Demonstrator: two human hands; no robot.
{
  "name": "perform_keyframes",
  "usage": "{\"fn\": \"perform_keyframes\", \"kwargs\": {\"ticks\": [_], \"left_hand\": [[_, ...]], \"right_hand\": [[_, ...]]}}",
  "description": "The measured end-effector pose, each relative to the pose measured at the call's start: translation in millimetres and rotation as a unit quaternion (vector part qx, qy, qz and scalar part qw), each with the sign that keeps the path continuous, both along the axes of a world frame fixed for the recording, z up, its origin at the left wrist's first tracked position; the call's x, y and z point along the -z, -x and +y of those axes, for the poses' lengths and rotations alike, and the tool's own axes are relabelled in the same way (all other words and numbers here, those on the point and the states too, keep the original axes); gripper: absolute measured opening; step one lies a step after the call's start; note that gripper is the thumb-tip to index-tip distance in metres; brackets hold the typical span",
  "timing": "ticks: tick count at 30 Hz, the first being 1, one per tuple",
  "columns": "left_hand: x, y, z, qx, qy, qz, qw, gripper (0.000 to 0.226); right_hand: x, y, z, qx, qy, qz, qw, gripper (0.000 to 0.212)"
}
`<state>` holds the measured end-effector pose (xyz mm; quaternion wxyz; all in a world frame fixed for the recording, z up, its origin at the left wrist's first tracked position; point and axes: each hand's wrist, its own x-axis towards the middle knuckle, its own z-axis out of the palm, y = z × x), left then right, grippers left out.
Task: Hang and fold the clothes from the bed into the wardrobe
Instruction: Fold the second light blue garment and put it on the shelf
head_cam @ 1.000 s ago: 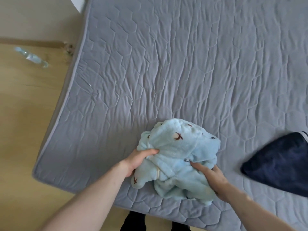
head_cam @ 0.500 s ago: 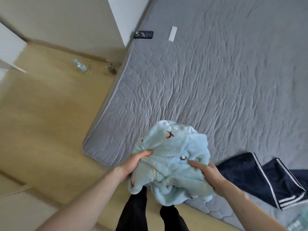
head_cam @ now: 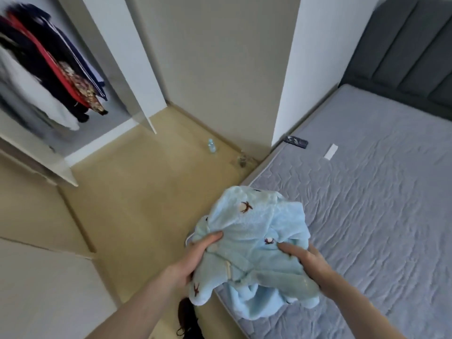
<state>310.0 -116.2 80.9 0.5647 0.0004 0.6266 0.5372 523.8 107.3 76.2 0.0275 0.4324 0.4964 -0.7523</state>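
While over bed (head_cam: 367, 216) edge, both hands, left (head_cam: 195, 253), right (head_cam: 308, 260), grip bundled blue garment (head_cam: 252, 238)

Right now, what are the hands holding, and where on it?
Both hold the bundled light blue fleece garment: left hand grips its left side, right hand its right side.

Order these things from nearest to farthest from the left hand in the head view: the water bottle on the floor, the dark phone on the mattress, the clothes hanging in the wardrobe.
Measured from the left hand, which grips the light blue fleece garment:
1. Water bottle, on the floor ahead by the wall.
2. Dark phone, at the mattress corner, ahead to the right.
3. Hanging clothes, in the wardrobe far left.
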Motion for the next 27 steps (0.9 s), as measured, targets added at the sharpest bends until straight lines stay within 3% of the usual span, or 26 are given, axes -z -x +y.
{"fn": "perform_keyframes", "kwargs": {"ticks": [8, 16, 27], "left_hand": [[-57, 168, -67, -0.051, -0.041, 0.077, 0.995, 0.063], [-111, 317, -127, -0.087, -0.059, 0.116, 0.988, 0.067], [-172, 499, -136, -0.137, -0.070, 0.170, 0.973, 0.074]], "right_hand": [[-51, 193, -53, -0.040, -0.044, 0.048, 0.997, 0.086], [-108, 358, -106, -0.077, -0.049, 0.109, 0.990, 0.072], [-173, 569, -93, -0.184, -0.048, 0.189, 0.963, 0.055]]}}
